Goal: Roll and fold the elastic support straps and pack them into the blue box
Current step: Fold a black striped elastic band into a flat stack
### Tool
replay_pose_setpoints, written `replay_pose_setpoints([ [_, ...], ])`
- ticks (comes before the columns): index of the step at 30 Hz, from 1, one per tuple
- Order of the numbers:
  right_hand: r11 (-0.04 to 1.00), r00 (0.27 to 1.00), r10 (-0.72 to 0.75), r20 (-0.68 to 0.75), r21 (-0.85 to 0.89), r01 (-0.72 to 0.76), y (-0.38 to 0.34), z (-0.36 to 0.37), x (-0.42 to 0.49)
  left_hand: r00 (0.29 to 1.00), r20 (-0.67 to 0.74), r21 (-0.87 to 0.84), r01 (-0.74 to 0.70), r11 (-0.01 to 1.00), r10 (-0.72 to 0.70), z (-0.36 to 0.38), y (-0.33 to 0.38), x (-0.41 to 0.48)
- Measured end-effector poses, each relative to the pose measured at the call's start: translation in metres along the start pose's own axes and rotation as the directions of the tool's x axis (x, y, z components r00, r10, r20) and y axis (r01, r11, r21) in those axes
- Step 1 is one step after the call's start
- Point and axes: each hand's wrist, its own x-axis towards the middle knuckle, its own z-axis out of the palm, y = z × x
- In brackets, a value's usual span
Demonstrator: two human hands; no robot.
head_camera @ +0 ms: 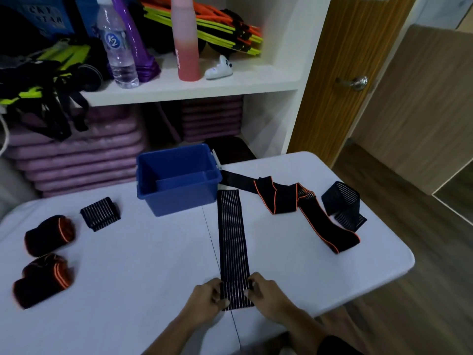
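Note:
A long black strap with white stripes (pixel 232 234) lies flat on the white table (pixel 143 265), running from the blue box (pixel 176 180) toward me. My left hand (pixel 207 301) and my right hand (pixel 265 295) pinch its near end from either side, where the first fold of a roll sits. The blue box stands at the table's far edge and looks empty. Two rolled orange-trimmed straps (pixel 50 234) (pixel 42 280) and a small rolled striped strap (pixel 100 213) rest at the left. An unrolled orange-edged strap (pixel 302 208) and a loosely folded striped strap (pixel 341 203) lie at the right.
A white shelf unit (pixel 194 85) behind the table holds a water bottle (pixel 118 47), a pink bottle (pixel 184 39) and sports gear, with purple mats (pixel 76 155) stacked below. A wooden door (pixel 340 73) stands at the right. The table's right edge drops to wooden floor.

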Motion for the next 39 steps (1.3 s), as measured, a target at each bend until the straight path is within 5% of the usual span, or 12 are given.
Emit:
replay_pose_setpoints([
  [9, 0.976, 0.975, 0.205, -0.084, -0.049, -0.210, 0.001, 0.012, 0.003, 0.984, -0.112, -0.080, 0.128, 0.989, -0.136, 0.015, 0.002, -0.001],
  [17, 1.000, 0.987, 0.004, -0.161, -0.022, -0.008, -0.001, 0.009, 0.006, 0.977, -0.195, 0.014, -0.089, 0.996, 0.090, 0.008, 0.006, -0.005],
  [21, 0.988, 0.975, 0.123, -0.185, 0.114, -0.103, -0.004, -0.004, 0.027, 0.950, -0.312, -0.113, -0.025, 0.993, -0.011, -0.004, 0.010, 0.011],
  [25, 0.959, 0.966, 0.239, -0.097, 0.181, -0.219, -0.011, -0.014, 0.053, 0.949, -0.267, -0.225, 0.105, 0.969, -0.165, -0.021, 0.018, 0.039],
  [32, 0.970, 0.976, 0.203, -0.078, 0.153, -0.190, -0.016, -0.011, 0.081, 0.964, -0.201, -0.286, 0.112, 0.952, -0.174, -0.029, 0.036, 0.065],
  [39, 0.971, 0.969, 0.229, -0.098, 0.099, -0.219, -0.014, -0.032, 0.101, 0.919, -0.286, -0.288, 0.189, 0.939, -0.273, -0.048, 0.033, 0.088],
])
